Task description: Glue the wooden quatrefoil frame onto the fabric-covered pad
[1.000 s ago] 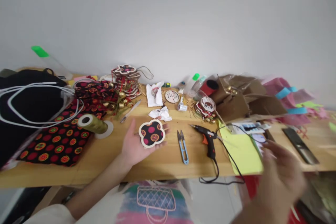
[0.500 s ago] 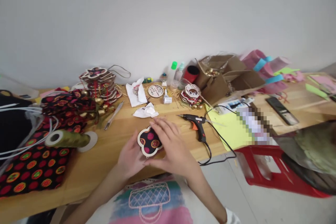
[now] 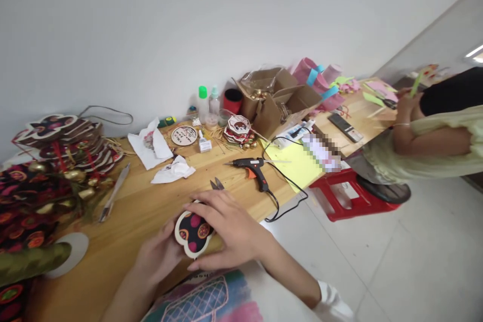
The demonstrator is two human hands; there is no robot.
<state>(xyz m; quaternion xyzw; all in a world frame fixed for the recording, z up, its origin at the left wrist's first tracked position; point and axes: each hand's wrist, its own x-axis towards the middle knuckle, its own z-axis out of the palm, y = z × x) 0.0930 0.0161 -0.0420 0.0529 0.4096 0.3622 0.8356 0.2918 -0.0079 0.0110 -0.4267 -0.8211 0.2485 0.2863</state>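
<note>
A flower-shaped wooden piece (image 3: 191, 232) covered in black fabric with red and orange dots sits between both my hands at the near edge of the wooden table (image 3: 124, 216). My left hand (image 3: 157, 256) cups it from below and the left. My right hand (image 3: 230, 229) lies over its right side, fingers curled around the rim. Small blue-handled snips (image 3: 216, 184) lie just beyond my right fingers. A black and orange glue gun (image 3: 252, 167) rests to the right of them, its cord hanging off the table edge.
A stack of finished ornaments (image 3: 64, 138) with gold bells and dotted fabric (image 3: 22, 201) fills the left. A green ribbon spool (image 3: 33, 260) lies near left. Bottles (image 3: 204, 100), cardboard boxes (image 3: 275, 98) and yellow paper (image 3: 292, 163) stand further right. Another person (image 3: 433, 141) sits beyond a red stool (image 3: 349, 196).
My right hand came in from the right and closed over the fabric piece held in my left palm. The view swung right and tilted, bringing the other person into sight.
</note>
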